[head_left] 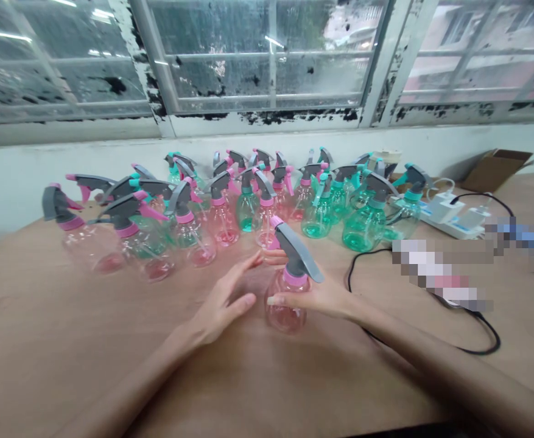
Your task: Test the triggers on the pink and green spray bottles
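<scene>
A clear pink spray bottle [287, 315] with a grey and pink trigger head stands upright near the middle of the table. My right hand [326, 295] is wrapped around it just below the pink collar, with the thumb across the front and the fingers behind. To the left of that bottle is my left hand [225, 301], its fingers stretched out and its thumb apart, holding nothing. The left fingertips come close to the right fingers behind the bottle; whether they touch I cannot tell.
Several pink spray bottles [224, 228] and green spray bottles [365, 228] stand grouped behind my hands on the wooden table [42, 328]. At the right are a white power strip [449, 222], a black cable [495, 340] and a cardboard box [495, 170]. Windows line the wall behind.
</scene>
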Demonstrator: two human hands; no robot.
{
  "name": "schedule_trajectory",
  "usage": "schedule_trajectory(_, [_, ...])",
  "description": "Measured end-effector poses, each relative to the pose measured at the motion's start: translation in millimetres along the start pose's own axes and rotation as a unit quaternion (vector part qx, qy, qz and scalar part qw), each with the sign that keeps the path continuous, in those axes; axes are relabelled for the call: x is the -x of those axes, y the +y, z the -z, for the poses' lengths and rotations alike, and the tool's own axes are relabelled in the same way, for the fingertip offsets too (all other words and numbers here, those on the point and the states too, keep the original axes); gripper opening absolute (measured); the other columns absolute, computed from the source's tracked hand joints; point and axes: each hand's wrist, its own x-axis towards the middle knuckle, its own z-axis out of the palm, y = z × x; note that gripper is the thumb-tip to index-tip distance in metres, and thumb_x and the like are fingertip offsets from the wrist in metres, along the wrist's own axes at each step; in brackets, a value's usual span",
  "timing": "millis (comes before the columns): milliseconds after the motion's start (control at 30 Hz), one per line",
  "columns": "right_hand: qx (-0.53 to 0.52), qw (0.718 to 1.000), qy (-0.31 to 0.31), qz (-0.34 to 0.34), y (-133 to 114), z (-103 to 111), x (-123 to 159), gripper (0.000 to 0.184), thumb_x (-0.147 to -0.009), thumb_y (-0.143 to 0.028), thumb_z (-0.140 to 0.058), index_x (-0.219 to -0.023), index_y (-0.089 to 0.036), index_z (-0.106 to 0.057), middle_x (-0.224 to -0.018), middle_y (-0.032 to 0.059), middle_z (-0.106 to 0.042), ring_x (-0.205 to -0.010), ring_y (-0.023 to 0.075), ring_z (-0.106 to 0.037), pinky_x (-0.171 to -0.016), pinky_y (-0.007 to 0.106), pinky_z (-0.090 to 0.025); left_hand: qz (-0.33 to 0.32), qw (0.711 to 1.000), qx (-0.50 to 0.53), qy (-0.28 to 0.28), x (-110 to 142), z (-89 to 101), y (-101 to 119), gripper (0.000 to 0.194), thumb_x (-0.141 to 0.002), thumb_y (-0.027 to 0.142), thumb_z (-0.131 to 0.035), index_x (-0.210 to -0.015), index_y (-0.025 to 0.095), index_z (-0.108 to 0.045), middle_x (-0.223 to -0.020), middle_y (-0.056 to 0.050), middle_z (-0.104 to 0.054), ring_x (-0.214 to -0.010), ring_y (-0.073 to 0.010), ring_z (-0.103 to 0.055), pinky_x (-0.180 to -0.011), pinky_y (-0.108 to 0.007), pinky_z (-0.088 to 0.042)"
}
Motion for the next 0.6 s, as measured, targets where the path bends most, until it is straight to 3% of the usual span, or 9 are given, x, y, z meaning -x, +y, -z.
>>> schedule_trajectory(100, [-0.011, 0.998, 0.064, -0.007, 1, -15, 0, 0.071, -0.065, -0.043, -0.081, -0.125, -0.026, -0.046, -0.122, 0.0074, -0.061, -0.111, 0.0258, -0.061, -0.099, 0.049, -0.048, -0.025, 0.997, 0.003, 0.069, -7, 8.0, 18, 0.062, -0.089, 0.055, -0.051, -0.143, 0.027, -0.038, -0.151, -0.008, -0.041, -0.140, -0.0300, -0.036, -0.115, -0.051, -0.027])
schedule_trajectory(200, [-0.009, 0.993, 0.114, -0.009, -4, -33, -5, 0.077, -0.067, -0.036, -0.078, -0.132, -0.026, -0.037, -0.118, 0.0074, -0.063, -0.106, 0.0252, -0.064, -0.091, 0.047, -0.054, -0.023, 0.990, -0.072, 0.116, -22, 5.1, 49, 0.067, -0.081, 0.047, -0.065, -0.139, 0.023, -0.041, -0.147, -0.011, -0.045, -0.135, -0.0306, -0.042, -0.112, -0.049, -0.033])
schedule_trajectory(300, [0.073, 0.989, 0.127, 0.020, -4, -51, -10, 0.076, -0.072, -0.031, -0.072, -0.138, -0.028, -0.034, -0.130, 0.0087, -0.057, -0.124, 0.0290, -0.054, -0.100, 0.048, -0.049, 0.008, 0.984, -0.098, 0.147, -40, -1.6, 72, 0.061, -0.077, 0.036, -0.072, -0.130, 0.021, -0.046, -0.128, -0.009, -0.061, -0.112, -0.0268, -0.061, -0.098, -0.044, -0.047])
schedule_trajectory(367, [0.156, 0.979, 0.125, 0.034, 2, -61, -6, 0.084, -0.074, -0.038, -0.071, -0.145, -0.029, -0.027, -0.144, 0.0109, -0.045, -0.134, 0.0332, -0.043, -0.106, 0.050, -0.044, 0.018, 0.986, -0.075, 0.146, -50, -3.9, 75, 0.047, -0.080, 0.034, -0.069, -0.121, 0.021, -0.051, -0.109, -0.005, -0.067, -0.093, -0.0221, -0.066, -0.084, -0.038, -0.052])
schedule_trajectory(433, [0.214, 0.970, 0.112, 0.034, 12, -65, 4, 0.102, -0.074, -0.049, -0.072, -0.152, -0.026, -0.009, -0.152, 0.0157, -0.035, -0.138, 0.0362, -0.038, -0.106, 0.054, -0.042, 0.014, 0.988, -0.036, 0.150, -57, -3.9, 70, 0.034, -0.082, 0.032, -0.066, -0.112, 0.021, -0.056, -0.096, -0.002, -0.068, -0.085, -0.0200, -0.066, -0.077, -0.034, -0.053])
schedule_trajectory(500, [0.258, 0.963, 0.070, 0.024, 22, -59, 16, 0.114, -0.074, -0.054, -0.072, -0.154, -0.018, 0.000, -0.152, 0.0219, -0.034, -0.138, 0.0374, -0.037, -0.109, 0.059, -0.036, 0.011, 0.985, 0.002, 0.173, -60, -2.9, 62, 0.022, -0.082, 0.027, -0.061, -0.104, 0.022, -0.060, -0.089, -0.001, -0.067, -0.084, -0.0195, -0.065, -0.074, -0.032, -0.052])
schedule_trajectory(600, [0.322, 0.945, -0.058, 0.007, 30, -31, 31, 0.096, -0.081, -0.058, -0.063, -0.152, -0.011, -0.019, -0.149, 0.0242, -0.039, -0.139, 0.0372, -0.035, -0.114, 0.066, -0.017, 0.027, 0.980, 0.024, 0.194, -59, -2.6, 57, 0.017, -0.077, 0.019, -0.054, -0.093, 0.021, -0.061, -0.082, 0.000, -0.066, -0.079, -0.0187, -0.065, -0.069, -0.031, -0.051])
